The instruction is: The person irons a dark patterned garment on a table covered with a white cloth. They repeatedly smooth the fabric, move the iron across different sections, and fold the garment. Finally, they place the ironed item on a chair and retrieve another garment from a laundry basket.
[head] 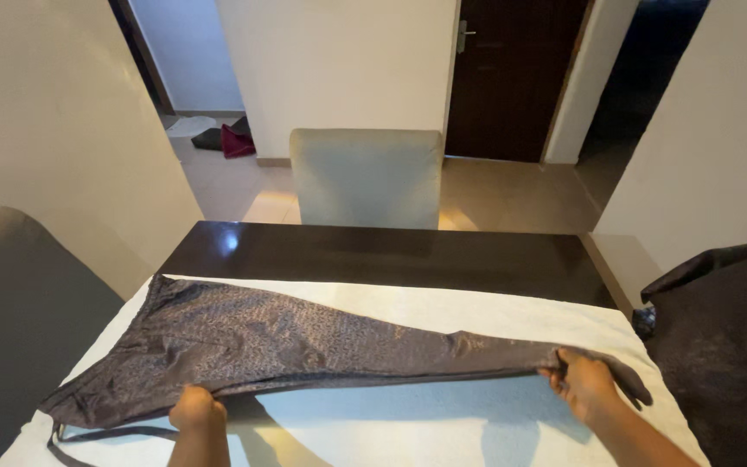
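The trousers (pixel 287 346) lie lengthwise across the lower frame, left hand (pixel 196 408) apparently pinching the waist end, right hand (pixel 585 385) gripping the cuff.

Domestic dining area: dark glossy surface (pixel 391 255), upholstered chair (pixel 366 177), tiled floor (pixel 494 195), dark wooden door (pixel 512 78), plain painted walls (pixel 45 130).
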